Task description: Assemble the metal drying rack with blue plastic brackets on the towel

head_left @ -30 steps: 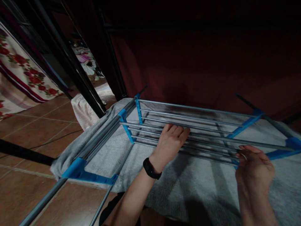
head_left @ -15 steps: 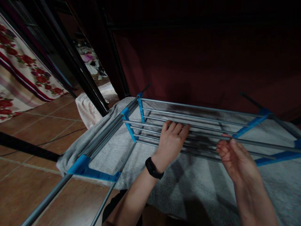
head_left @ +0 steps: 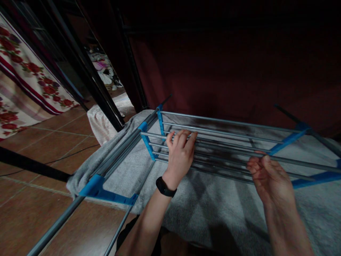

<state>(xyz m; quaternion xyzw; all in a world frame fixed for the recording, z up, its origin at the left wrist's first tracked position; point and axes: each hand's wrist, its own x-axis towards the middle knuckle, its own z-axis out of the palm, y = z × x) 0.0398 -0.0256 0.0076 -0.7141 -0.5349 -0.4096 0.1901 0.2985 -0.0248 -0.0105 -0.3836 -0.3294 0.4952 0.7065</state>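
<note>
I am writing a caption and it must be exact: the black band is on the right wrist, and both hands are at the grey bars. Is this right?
Wrong side: the head view shows the black band on the left wrist; the rest is correct.

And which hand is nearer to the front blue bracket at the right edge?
The right hand, at the front rod, just left of that bracket. The left hand is farther left, toward the rod's other end.
</note>
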